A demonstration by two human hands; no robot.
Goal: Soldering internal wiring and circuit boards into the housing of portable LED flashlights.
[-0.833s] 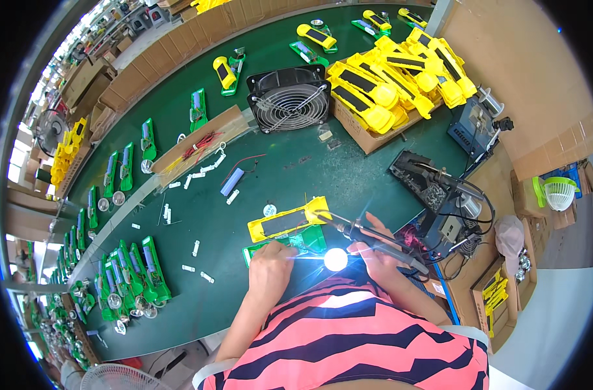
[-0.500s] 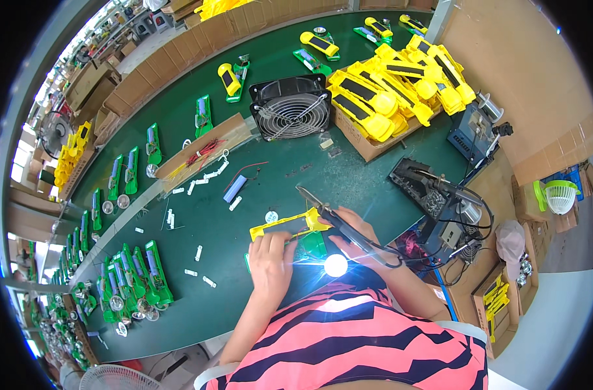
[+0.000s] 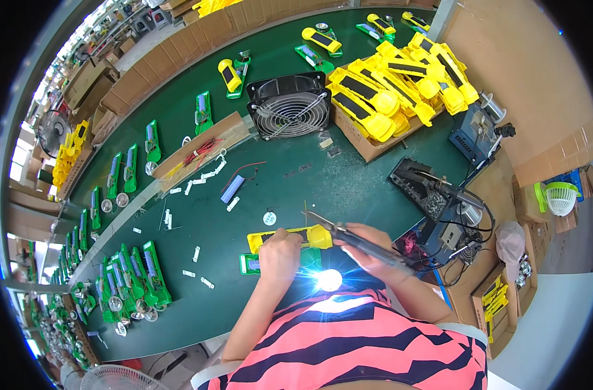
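Observation:
My left hand (image 3: 281, 255) is closed in a pinch over a yellow plastic lamp housing (image 3: 319, 235); whatever its fingertips hold is hidden. In my right hand (image 3: 373, 250) is a dark-handled soldering iron (image 3: 355, 240), its thin metal tip pointing up and left above the housing's right end. Just below the yellow piece lies a green lamp housing (image 3: 249, 264), partly covered by my left hand and by glare. A round lamp (image 3: 329, 280) shines brightly at the green housing's near side, against the striped shirt. Beyond the yellow housing lies a white round disc (image 3: 269, 218).
A carton of yellow housings (image 3: 374, 151) stands at the back right, beside a black fan (image 3: 290, 107). An iron stand (image 3: 416, 185) and soldering station (image 3: 472, 140) are on the right. Green lamp assemblies (image 3: 135, 279) cluster at left. A loose blue battery cell (image 3: 232, 189) lies among white strips.
The yellow housing has levelled out and sits lower. My left hand has closed into a tighter pinch and shifted right. My right hand and the iron have moved slightly right and down.

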